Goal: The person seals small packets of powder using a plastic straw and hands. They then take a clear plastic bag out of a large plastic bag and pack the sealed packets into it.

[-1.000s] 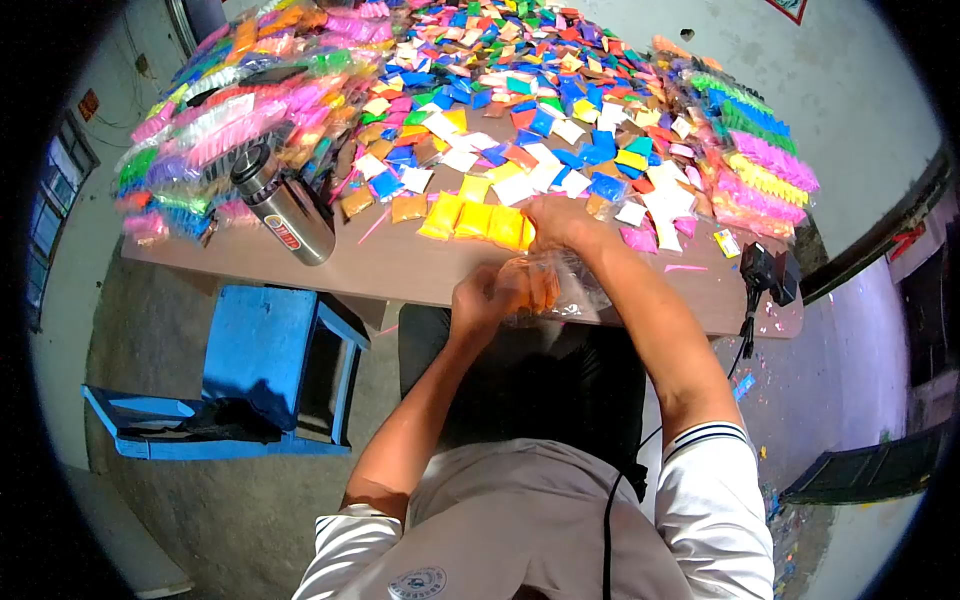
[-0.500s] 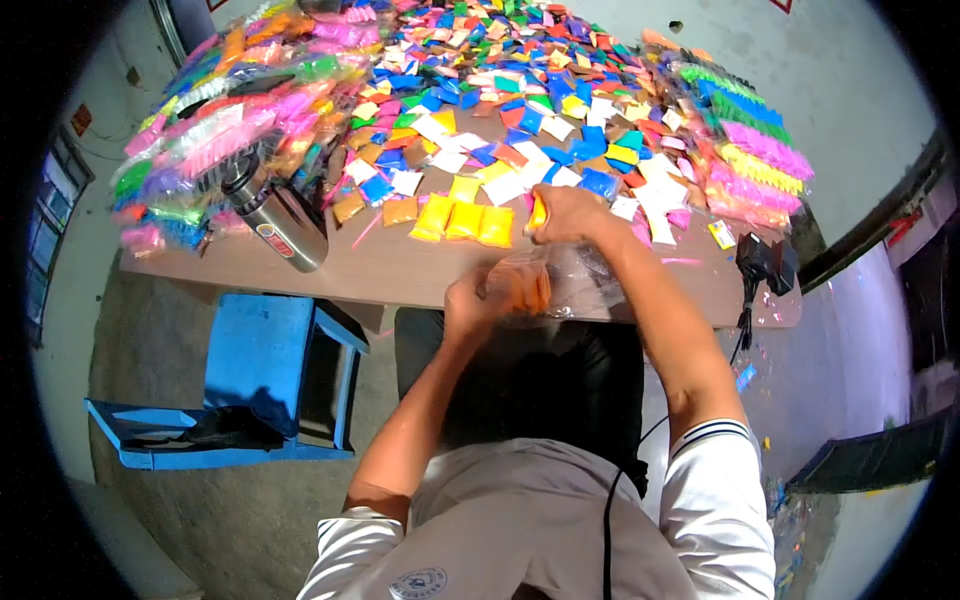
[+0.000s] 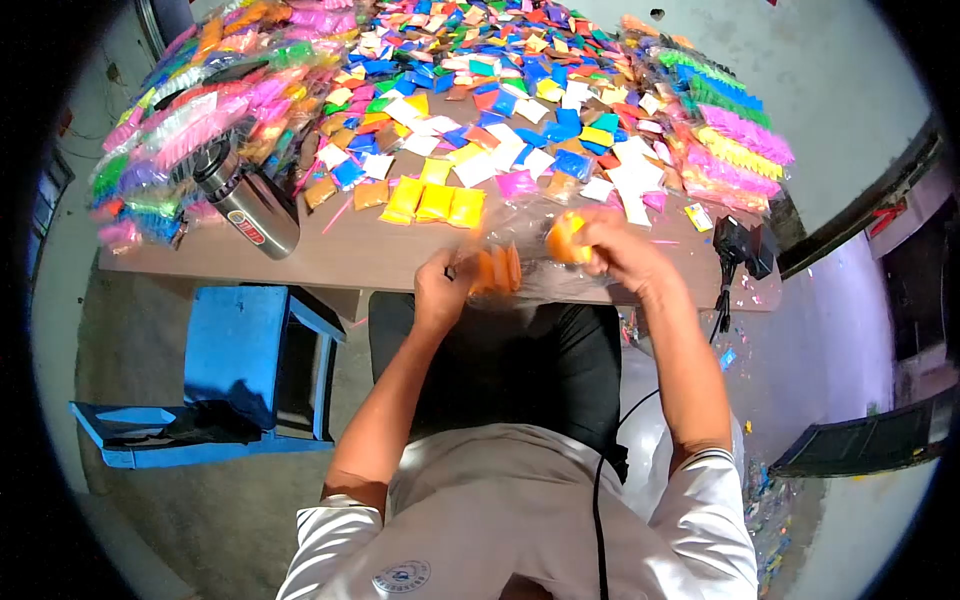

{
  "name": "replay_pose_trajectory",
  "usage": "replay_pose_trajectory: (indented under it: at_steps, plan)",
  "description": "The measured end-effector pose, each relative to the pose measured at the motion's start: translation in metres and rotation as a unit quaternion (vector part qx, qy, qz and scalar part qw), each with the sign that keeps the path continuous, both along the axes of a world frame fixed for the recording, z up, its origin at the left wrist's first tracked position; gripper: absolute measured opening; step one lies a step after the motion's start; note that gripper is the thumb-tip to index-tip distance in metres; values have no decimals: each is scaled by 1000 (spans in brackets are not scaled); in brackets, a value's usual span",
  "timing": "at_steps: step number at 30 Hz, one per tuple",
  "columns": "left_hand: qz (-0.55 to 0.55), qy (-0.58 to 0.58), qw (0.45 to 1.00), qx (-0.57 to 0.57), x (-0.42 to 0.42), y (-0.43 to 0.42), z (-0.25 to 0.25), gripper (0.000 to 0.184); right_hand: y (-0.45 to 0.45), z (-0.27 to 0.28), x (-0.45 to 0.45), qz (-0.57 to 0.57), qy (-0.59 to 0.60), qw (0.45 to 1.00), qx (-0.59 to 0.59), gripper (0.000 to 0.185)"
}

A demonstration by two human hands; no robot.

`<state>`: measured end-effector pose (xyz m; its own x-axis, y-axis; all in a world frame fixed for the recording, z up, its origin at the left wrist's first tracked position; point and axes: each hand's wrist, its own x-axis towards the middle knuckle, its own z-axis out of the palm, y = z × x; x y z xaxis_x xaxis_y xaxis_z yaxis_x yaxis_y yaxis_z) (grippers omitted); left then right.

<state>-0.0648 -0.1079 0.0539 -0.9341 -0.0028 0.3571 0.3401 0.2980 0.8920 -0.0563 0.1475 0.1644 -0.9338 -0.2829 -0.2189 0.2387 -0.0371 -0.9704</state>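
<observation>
My left hand [image 3: 440, 292] is closed on the edge of a clear plastic bag [image 3: 540, 285]. Several orange packets [image 3: 497, 270] stand side by side inside the bag, close to my left fingers. Pinched in my right hand [image 3: 622, 250] is a yellow-orange packet [image 3: 570, 238], held up over the right part of the bag; motion blurs it. Just beyond the bag, yellow packets [image 3: 434, 203] lie in a short row on the table, with another yellow packet [image 3: 436, 171] behind them.
Loose packets of many colours [image 3: 500, 80] cover the back of the table [image 3: 350, 262]. Bagged bright bundles are piled at the left [image 3: 220, 120] and right [image 3: 730, 125]. A steel flask [image 3: 255, 215] stands front left, a black adapter with cable [image 3: 735, 245] front right. A blue chair [image 3: 235, 340] is left.
My right hand has drawn back from beside the yellow row to the right, bringing a packet over the bag. The left hand keeps hold of the bag. The whole view has shifted slightly.
</observation>
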Motion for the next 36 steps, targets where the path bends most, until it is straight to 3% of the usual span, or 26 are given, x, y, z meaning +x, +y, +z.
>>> replay_pose_trajectory:
  at_steps: [6,9,11,15,17,21,24,26,32,36]
  plan:
    - [12,-21,1000,-19,-6,-2,-11,33,-34,-35,-5,7,-72,989,128,17]
    - [7,-42,999,-13,-6,-4,-15,33,-45,-35,-1,12,-64,981,181,24]
    - [4,-39,999,-15,-7,-4,-14,33,-49,-30,-1,27,-36,956,290,28]
    - [7,-12,1000,-7,-5,-2,-9,32,-46,-23,4,28,75,937,340,29]
    - [13,-2,1000,-26,-3,-2,-3,33,-35,-33,-1,27,50,925,375,33]
    - [10,-12,1000,-18,1,0,3,25,-18,-35,1,57,45,928,366,29]
    - [10,-12,1000,2,1,1,2,26,-21,-38,12,96,121,927,342,25]
    - [17,-13,1000,-10,0,-1,3,29,-32,-43,12,56,147,904,397,33]
    - [21,-64,998,0,0,-1,-3,27,-29,-41,7,76,176,857,479,27]
    - [2,-60,998,28,1,-2,-1,26,-43,28,12,63,180,846,497,19]
